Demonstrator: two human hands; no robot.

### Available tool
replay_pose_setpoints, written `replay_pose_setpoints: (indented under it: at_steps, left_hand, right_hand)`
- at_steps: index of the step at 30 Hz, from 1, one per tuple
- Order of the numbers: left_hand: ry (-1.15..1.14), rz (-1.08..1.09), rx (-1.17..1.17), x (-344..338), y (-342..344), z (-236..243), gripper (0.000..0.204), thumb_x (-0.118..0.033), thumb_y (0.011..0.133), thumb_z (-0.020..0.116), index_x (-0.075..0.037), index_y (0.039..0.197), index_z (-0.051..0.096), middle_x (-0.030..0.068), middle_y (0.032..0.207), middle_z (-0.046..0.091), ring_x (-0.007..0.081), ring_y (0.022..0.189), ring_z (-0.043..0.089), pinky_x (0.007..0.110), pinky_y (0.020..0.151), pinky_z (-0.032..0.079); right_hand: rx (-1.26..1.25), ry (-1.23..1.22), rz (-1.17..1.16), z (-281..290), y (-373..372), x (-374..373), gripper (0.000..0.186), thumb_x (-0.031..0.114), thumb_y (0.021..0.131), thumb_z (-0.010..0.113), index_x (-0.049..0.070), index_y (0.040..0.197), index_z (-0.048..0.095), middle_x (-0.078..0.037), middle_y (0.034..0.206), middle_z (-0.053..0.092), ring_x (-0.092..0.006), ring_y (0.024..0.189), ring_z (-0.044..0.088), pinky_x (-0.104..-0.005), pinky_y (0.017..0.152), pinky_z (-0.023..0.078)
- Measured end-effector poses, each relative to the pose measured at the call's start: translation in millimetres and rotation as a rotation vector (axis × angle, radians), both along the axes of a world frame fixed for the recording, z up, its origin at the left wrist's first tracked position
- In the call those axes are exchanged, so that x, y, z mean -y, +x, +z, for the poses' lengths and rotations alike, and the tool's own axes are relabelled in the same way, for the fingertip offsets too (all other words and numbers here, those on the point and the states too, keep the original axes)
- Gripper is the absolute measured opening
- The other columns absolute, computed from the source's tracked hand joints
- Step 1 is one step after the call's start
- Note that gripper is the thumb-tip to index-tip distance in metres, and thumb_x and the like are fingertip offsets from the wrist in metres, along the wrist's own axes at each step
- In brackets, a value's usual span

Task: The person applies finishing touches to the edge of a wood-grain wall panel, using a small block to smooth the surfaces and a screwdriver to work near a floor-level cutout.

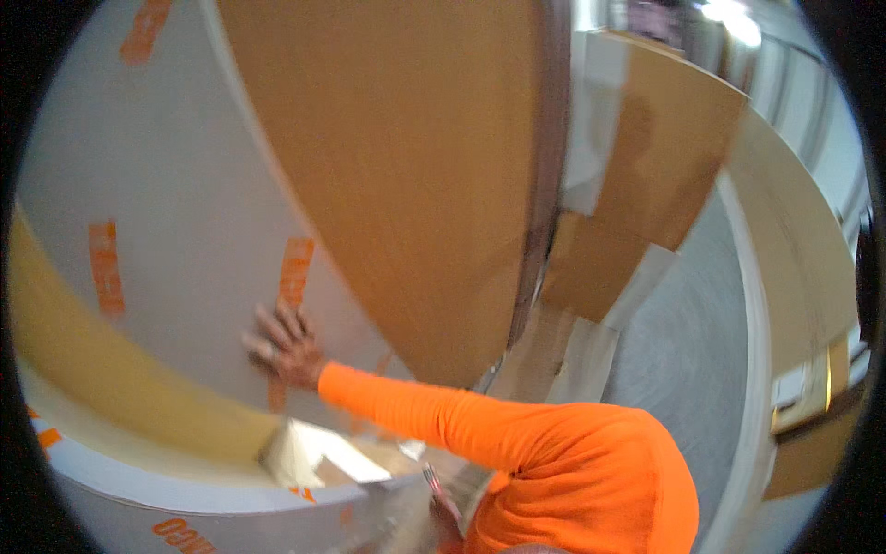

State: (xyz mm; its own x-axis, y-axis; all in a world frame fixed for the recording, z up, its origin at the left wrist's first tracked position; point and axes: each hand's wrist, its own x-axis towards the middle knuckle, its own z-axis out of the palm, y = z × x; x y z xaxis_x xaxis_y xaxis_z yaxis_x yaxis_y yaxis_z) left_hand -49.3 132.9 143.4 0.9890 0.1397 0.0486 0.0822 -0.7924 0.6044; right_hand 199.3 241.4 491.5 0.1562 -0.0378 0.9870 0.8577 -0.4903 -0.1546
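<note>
1. Grey panel (pixel 189 203), left: likely stiff, heavy and slippery-faced; best held by its edges.
2. Your right hand (pixel 288 355) lies on it, fingers spread, gripping nothing.
3. Your left hand (pixel 446 515), near, closes around a slim tool (pixel 430 478).
4. Brown board (pixel 397 157) stands right of the grey panel.

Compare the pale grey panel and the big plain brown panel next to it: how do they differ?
Colour: the grey panel is pale grey, while the brown panel is a warm tan-brown.
Markings: the grey panel carries orange strips; the brown panel shows none.
Contact: a hand with spread fingers appears to rest on the grey panel; no hand is on the brown panel.
Both are large and look flat.
</note>
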Motion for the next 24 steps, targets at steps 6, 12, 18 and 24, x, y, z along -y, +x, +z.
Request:
replay_pose_setpoints:
  at_steps: [6, 12, 18, 24]
  left_hand:
    - [-0.088, 0.239, -0.050, 65, -55, -41, 0.033, -0.018, 0.098, 0.046, 0.002, 0.123, 0.056, 0.0245, 0.113, 0.062, 0.0429, 0.103, 0.060, 0.049, 0.085, 0.050]
    - [-0.478, 0.672, -0.120, 68, -44, -61, 0.028, -0.024, 0.099, 0.048, -0.003, 0.112, 0.061, 0.0236, 0.095, 0.064, 0.0435, 0.088, 0.061, 0.052, 0.076, 0.047]
    - [-0.779, 0.836, -0.511, -4, 65, -47, 0.038, -0.009, 0.093, 0.046, -0.005, 0.129, 0.057, 0.0235, 0.107, 0.067, 0.0413, 0.097, 0.064, 0.049, 0.087, 0.050]
    - [-0.896, 1.488, -0.472, -191, 33, -167, 0.070, -0.058, 0.100, 0.036, 0.003, 0.126, 0.058, 0.0302, 0.125, 0.062, 0.0420, 0.116, 0.061, 0.048, 0.096, 0.049]
  right_hand:
    - [0.170, -0.195, 0.041, -6, 23, 28, 0.036, 0.055, 0.081, 0.063, 0.036, 0.111, 0.068, -0.005, 0.150, 0.047, -0.0406, 0.138, 0.038, -0.0721, 0.099, 0.025]
    - [0.193, -0.135, 0.180, -19, 0, 33, 0.021, 0.054, 0.095, 0.054, 0.039, 0.101, 0.068, 0.008, 0.139, 0.061, -0.0332, 0.140, 0.043, -0.0662, 0.114, 0.004]
    - [0.170, -0.157, 0.476, -43, 71, 12, 0.012, 0.040, 0.093, 0.063, 0.032, 0.102, 0.066, 0.003, 0.131, 0.067, -0.0252, 0.127, 0.058, -0.0660, 0.115, 0.010]
    - [0.093, -0.143, 0.831, -32, 97, 10, 0.028, 0.034, 0.094, 0.062, 0.016, 0.116, 0.062, -0.013, 0.130, 0.065, -0.0252, 0.115, 0.065, -0.0534, 0.109, 0.038]
